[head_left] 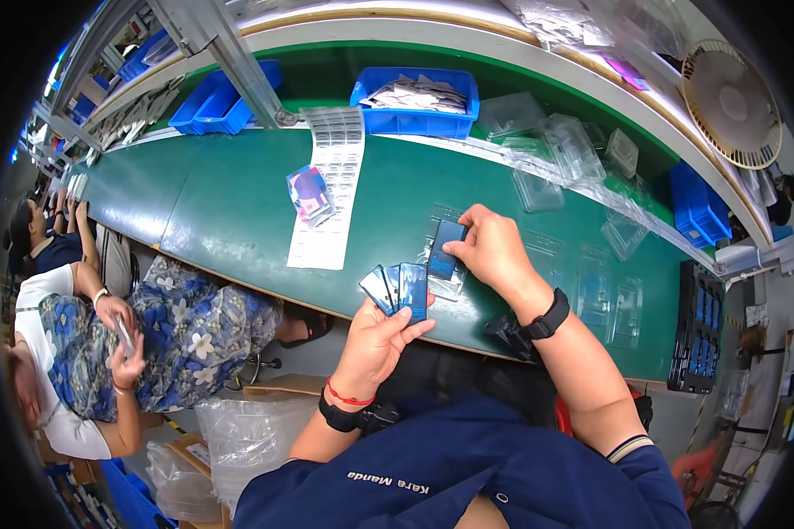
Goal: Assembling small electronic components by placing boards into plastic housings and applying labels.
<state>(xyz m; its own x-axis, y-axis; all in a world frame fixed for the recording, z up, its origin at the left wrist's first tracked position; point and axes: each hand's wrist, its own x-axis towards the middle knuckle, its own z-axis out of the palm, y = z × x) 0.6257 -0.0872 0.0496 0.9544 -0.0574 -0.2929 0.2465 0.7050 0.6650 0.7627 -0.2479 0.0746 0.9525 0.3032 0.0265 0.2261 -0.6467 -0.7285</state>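
My left hand (381, 339) holds a fan of several flat, glossy dark blue rectangular pieces (412, 291), pinched between thumb and fingers. In my right hand (494, 251), thumb and fingertips grip one more flat dark blue piece (446, 249) by its right edge. That piece is over a clear plastic blister tray (451, 287) on the green table (238, 194); I cannot tell whether it touches the tray. More clear trays (596, 304) lie to the right of my right hand. Farther left, a colourful printed packet (310, 194) rests on a white sheet of labels (331, 247).
A blue bin (419, 119) of white packets stands at the back, with other blue bins (225, 101) to its left. Clear plastic shells (565, 145) are piled at the back right. A black rack (697, 326) stands at the right end. A seated person (88, 353) works on my left.
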